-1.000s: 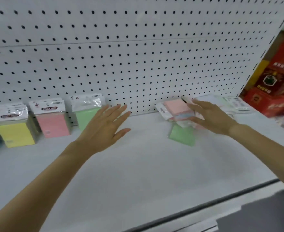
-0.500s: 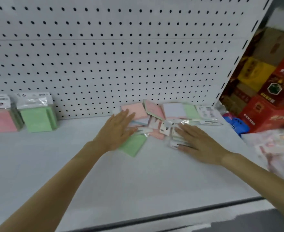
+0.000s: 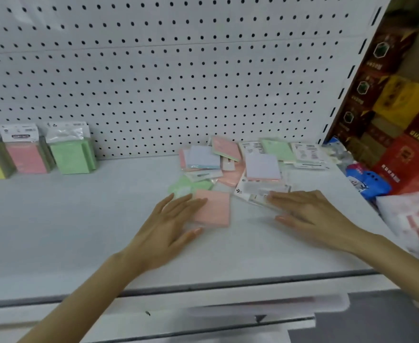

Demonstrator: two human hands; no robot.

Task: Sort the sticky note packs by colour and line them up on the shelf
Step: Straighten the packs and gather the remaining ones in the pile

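Only an upright row of yellow, pink and green wrapped packs [image 3: 26, 157] stands sorted, well left of the jumbled pile [image 3: 260, 167] that the left hand [image 3: 169, 226] and right hand [image 3: 312, 214] touch with straight fingers.

Our left forearm [image 3: 87, 293] stretches forward from below; our left hand [image 3: 171, 225] lies palm down, fingers straight, slightly spread. Our right forearm [image 3: 406, 261] angles in from the right; our right hand [image 3: 311, 214] lies flat too, fingers extended.

Bright, even light; soft motion blur
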